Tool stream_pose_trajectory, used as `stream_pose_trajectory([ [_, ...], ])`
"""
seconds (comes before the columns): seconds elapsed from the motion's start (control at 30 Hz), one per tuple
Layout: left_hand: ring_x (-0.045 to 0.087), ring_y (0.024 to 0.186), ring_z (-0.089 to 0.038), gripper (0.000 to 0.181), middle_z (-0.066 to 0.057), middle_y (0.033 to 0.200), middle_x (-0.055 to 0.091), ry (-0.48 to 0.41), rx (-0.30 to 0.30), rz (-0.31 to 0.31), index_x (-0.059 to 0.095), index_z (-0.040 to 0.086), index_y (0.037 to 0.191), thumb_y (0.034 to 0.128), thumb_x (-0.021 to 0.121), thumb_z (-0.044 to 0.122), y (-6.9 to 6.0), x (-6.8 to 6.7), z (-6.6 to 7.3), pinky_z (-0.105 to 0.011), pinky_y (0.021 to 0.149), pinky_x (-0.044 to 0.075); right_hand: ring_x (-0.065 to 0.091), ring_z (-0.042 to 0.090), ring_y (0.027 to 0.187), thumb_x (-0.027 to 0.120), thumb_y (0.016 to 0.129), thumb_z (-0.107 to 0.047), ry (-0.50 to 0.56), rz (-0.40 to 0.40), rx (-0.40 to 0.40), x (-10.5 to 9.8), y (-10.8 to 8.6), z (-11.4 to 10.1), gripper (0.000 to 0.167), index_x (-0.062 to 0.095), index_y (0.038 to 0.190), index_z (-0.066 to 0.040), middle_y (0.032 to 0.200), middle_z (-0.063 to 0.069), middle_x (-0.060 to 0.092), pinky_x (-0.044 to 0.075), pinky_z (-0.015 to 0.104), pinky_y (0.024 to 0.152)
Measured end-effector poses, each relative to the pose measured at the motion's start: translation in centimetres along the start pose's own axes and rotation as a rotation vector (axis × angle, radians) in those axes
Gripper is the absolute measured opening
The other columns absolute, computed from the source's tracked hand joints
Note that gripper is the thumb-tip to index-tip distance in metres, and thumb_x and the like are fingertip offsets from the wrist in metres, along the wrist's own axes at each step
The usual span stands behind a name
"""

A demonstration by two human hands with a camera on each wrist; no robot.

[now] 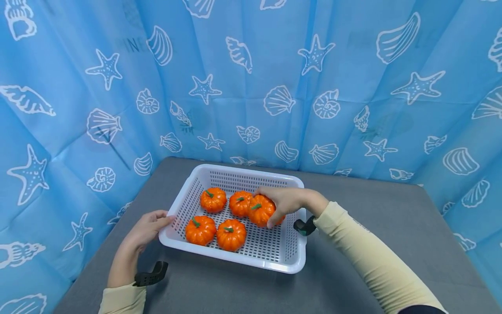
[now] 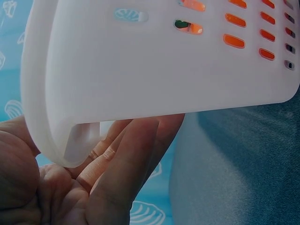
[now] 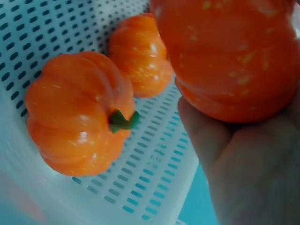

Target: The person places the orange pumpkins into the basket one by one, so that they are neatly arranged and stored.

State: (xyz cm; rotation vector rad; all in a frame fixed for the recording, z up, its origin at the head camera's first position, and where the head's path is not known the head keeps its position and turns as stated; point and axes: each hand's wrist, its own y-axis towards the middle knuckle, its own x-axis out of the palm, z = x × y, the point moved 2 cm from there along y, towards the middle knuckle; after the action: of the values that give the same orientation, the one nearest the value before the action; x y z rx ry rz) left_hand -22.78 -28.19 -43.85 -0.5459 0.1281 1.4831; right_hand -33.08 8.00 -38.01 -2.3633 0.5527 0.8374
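Observation:
A white perforated plastic basket [image 1: 255, 172] stands on the grey table with several orange toy pumpkins inside. In the head view my right hand [image 1: 288, 200] reaches over its right side and grips one pumpkin [image 1: 262, 212] between thumb and fingers. That pumpkin [image 3: 234, 61] fills the upper right of the right wrist view, with the hand around its lower side. My left hand [image 1: 148, 229] holds the basket's left rim. The left wrist view shows the left hand's fingers [image 2: 124, 159] curled under that rim; part of them is hidden behind the basket.
Other pumpkins with green stems lie in the basket: one at back left [image 1: 213, 200], one beside the gripped pumpkin [image 1: 240, 203], and two along the front [image 1: 200, 230]. A blue curtain [image 1: 251, 87] with white shell and starfish prints hangs behind the grey table [image 1: 372, 209].

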Motion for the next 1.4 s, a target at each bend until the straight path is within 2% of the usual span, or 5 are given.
stream_pose_trajectory([
  [0.3,0.067,0.085,-0.022,0.052,-0.020,0.108,0.066,0.003,-0.001,0.006,0.051,-0.006,0.123,0.0953,0.055,0.037,-0.1,0.0,0.0,-0.038,0.076,0.057,0.043,0.017,0.119,0.087,0.066,-0.028,-0.131,-0.163,0.122,1.9,1.5,-0.4,0.098,0.031,0.146,-0.020,0.138,-0.002,0.044,0.035,0.041,0.108],
  [0.47,0.067,0.085,-0.022,0.052,-0.019,0.108,0.066,0.006,-0.005,0.008,0.052,-0.006,0.123,0.0951,0.055,0.038,-0.1,0.0,0.0,-0.038,0.076,0.057,0.044,0.015,0.117,0.087,0.065,-0.032,-0.216,-0.234,0.182,2.7,2.1,-0.6,0.096,0.034,0.144,-0.022,0.134,-0.005,0.046,0.035,0.042,0.108],
  [0.97,0.067,0.084,-0.022,0.052,-0.019,0.107,0.067,0.002,-0.019,0.004,0.052,-0.006,0.123,0.0954,0.055,0.037,-0.1,0.1,0.2,-0.038,0.076,0.057,0.034,0.015,0.133,0.085,0.062,-0.040,-0.312,-0.323,0.251,4.8,2.8,-1.1,0.104,0.029,0.148,-0.022,0.153,-0.005,0.032,0.025,0.043,0.114],
  [1.23,0.067,0.085,-0.022,0.051,-0.018,0.107,0.067,0.002,-0.027,0.000,0.052,-0.006,0.124,0.0959,0.054,0.036,0.0,0.1,0.2,-0.038,0.076,0.057,0.031,0.015,0.136,0.086,0.050,-0.047,-0.322,-0.354,0.253,5.9,4.9,1.6,0.117,0.026,0.148,-0.027,0.155,-0.007,0.027,0.025,0.046,0.114],
  [1.4,0.067,0.085,-0.022,0.051,-0.018,0.107,0.067,0.002,-0.029,-0.002,0.051,-0.006,0.124,0.0959,0.054,0.036,0.1,0.0,0.1,-0.038,0.076,0.057,0.031,0.014,0.135,0.086,0.050,-0.049,-0.373,-0.362,0.269,6.0,5.3,2.4,0.118,0.024,0.149,-0.031,0.154,-0.010,0.027,0.025,0.047,0.114],
])
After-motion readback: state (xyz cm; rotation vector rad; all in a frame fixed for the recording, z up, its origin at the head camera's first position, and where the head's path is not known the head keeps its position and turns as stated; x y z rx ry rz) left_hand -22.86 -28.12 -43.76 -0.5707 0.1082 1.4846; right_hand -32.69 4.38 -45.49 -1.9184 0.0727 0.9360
